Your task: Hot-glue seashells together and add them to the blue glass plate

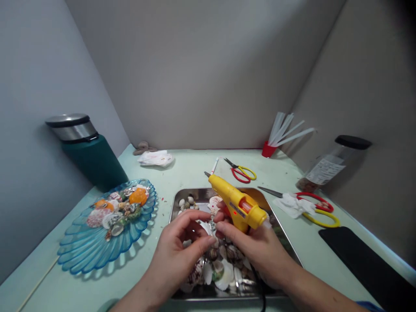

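My right hand (260, 249) is wrapped round a yellow glue gun (229, 193), its nozzle pointing up and to the left and a red light lit on its side. My left hand (182, 242) is close beside it, fingers curved and the thumb apart from the forefinger; I make out nothing held between them. Both hands hover over a metal tray (172, 212) of seashells (224, 275). A black cord (258, 281) runs down from the gun side. To the left, a blue scalloped glass plate (87, 251) carries shells, some of them orange (138, 196).
A green bottle (94, 160) stands behind the plate. Farther back lie a folded tissue (156, 158), a white marker (214, 165) and scissors (242, 170). On the right are glue sticks (281, 130) in a red cup (268, 150), larger scissors (320, 216), a jar (331, 164) and a black phone-like slab (364, 264).
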Tool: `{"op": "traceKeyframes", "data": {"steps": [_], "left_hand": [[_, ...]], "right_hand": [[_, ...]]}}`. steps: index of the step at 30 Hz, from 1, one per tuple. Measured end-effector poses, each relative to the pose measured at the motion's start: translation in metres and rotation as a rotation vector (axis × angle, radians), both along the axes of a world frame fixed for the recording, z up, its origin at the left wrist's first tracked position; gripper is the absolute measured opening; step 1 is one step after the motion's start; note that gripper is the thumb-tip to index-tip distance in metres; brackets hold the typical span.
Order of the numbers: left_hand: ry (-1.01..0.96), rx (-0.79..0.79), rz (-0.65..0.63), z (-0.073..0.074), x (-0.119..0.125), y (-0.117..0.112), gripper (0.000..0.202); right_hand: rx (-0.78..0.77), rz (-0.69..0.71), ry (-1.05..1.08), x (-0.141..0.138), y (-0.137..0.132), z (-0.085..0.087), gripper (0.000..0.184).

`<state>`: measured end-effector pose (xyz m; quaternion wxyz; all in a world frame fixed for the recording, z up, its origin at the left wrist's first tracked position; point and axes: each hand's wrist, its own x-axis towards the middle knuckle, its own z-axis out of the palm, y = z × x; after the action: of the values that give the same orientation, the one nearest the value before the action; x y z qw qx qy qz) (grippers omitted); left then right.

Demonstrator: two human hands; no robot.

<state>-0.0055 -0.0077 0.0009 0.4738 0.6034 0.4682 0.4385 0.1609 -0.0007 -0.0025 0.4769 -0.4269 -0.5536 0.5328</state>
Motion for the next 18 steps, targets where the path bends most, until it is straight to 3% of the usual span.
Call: {"op": "traceKeyframes", "data": {"steps": [6,18], "left_hand": [[-0.002,0.075,-0.005,-0.0071,-0.0036,0.0013,0.025],[-0.015,0.088,-0.034,-0.0046,-0.0043,0.0016,0.024]], "right_hand": [[0.009,-0.002,-0.039,0.0001,0.0001,0.0005,0.014],[-0.039,0.004,0.009,-0.0016,-0.0004,0.0056,0.011]]}}
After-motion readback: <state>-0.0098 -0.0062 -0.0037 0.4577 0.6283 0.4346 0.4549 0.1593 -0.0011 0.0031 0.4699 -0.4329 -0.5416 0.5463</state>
